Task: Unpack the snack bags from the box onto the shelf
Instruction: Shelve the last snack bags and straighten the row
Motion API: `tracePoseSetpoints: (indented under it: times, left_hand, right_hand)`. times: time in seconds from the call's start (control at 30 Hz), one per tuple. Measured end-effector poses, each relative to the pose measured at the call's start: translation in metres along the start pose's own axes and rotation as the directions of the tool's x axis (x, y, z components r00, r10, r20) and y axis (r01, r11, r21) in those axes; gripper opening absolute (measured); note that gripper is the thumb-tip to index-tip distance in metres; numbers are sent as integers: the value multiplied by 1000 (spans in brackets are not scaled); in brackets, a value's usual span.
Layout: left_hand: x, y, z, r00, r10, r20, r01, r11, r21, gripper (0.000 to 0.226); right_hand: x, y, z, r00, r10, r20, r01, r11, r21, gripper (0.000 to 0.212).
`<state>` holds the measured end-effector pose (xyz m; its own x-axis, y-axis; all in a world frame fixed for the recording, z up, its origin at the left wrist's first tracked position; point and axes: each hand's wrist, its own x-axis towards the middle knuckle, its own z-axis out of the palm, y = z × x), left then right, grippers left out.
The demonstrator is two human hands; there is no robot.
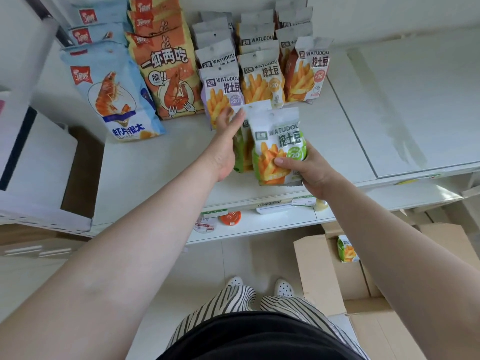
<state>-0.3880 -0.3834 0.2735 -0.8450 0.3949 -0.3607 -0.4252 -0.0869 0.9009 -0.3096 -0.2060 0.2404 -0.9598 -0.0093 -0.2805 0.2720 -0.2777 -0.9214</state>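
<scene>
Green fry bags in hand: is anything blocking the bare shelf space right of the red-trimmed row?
Nothing visible blocks it. The right hand grips the green fry bags at the shelf's front, the left hand steadies them, and the surface right of the red-trimmed fry bags lies bare.

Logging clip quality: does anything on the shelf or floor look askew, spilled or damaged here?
Nothing looks spilled or torn. The bags on the shelf stand in neat rows. The only loose item is one green fries bag lying tilted in the open cardboard box. The right hand grips green bags; the left hand steadies them.
</scene>
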Motion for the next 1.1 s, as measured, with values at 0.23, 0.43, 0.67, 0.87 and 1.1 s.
tracePoseSetpoints:
  times: [0.23, 0.43, 0.67, 0.87, 1.1]
  left_hand:
    - [5, -6, -14, 993, 31, 117, -63, 957, 284, 117]
    - [2, 6, -29, 933, 289, 216, -355, 627, 694, 86]
    - [13, 35, -28, 915, 156, 372, -402, 269, 875, 26]
    - [16, 23, -19, 905, 175, 388, -424, 283, 861, 40]
    - [11, 27, -24, 918, 362, 161, -359, 589, 724, 34]
  right_hand:
    - [9, 10, 10, 1000, -5, 7, 6, 993, -118, 75]
    - [6, 21, 10, 998, -5, -55, -7, 976, -220, 90]
    - [15, 25, 22, 989, -140, -44, 119, 939, -324, 111]
    - [15, 35, 19, 993, -104, 53, 116, 912, -392, 102]
    - [8, 28, 9, 972, -166, -168, 92, 921, -378, 104]
